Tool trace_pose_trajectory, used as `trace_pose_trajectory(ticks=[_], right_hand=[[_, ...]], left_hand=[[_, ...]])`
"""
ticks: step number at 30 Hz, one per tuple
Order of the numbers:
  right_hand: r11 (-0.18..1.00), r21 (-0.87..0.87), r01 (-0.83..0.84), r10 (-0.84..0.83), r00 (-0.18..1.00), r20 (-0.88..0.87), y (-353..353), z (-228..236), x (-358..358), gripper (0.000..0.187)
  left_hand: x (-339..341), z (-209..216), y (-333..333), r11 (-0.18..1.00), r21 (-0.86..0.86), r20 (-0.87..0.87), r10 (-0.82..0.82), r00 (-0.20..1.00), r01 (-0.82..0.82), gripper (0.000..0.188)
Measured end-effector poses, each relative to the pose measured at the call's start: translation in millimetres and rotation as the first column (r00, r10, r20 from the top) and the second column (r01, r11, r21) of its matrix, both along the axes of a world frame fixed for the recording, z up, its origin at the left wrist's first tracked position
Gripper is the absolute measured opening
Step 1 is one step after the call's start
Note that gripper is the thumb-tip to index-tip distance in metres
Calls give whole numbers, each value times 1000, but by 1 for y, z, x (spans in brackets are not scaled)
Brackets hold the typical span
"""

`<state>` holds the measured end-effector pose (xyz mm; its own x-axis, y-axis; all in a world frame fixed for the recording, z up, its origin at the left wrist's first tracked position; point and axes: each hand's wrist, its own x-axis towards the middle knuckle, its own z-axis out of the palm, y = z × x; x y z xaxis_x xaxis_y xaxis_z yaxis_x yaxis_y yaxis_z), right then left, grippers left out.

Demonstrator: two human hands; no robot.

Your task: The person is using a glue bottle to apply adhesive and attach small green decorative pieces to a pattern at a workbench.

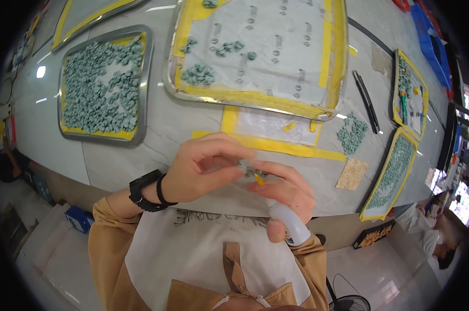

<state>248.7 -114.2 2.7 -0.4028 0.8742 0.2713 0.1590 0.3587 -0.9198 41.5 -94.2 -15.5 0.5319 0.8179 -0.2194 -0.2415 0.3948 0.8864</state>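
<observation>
My left hand (206, 166), with a dark watch and a black band at its wrist, pinches a small grey-green lumpy piece (246, 167) between thumb and fingertips. Close against it, my right hand (291, 189) is closed round a white squeeze bottle (290, 220). The bottle's yellow nozzle (259, 179) points up at the piece, and I cannot tell whether it touches. My right fingertips also meet the piece, hiding part of it. Both hands are over the table's near edge, in front of a paper sheet (265, 124) bordered with yellow tape.
A large metal-rimmed tray (281, 57) holds a few clusters of green pieces. Another tray (146, 78) at left is heaped with them. Loose small pieces (352, 135), a patterned tan square (352, 173) and dark rods (366, 101) lie at right, beside yellow-edged trays (368, 212).
</observation>
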Motion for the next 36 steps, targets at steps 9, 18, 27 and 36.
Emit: trace_pose_trajectory(ticks=[9,18,27,36], right_hand=[[949,315,5,-215,740,637,13,-8,42,36],[811,489,320,-584,488,649,65,7,102,23],[827,523,207,-559,401,726,73,-5,98,10],[775,576,260,-579,657,482,53,21,64,19]], left_hand=[[-4,0,2,996,-56,72,70,995,-66,30],[-4,5,-3,997,-51,63,67,996,-64,29],[-4,6,-2,997,-61,64,56,996,-52,31],[0,4,-1,971,-221,106,-69,992,91,35]])
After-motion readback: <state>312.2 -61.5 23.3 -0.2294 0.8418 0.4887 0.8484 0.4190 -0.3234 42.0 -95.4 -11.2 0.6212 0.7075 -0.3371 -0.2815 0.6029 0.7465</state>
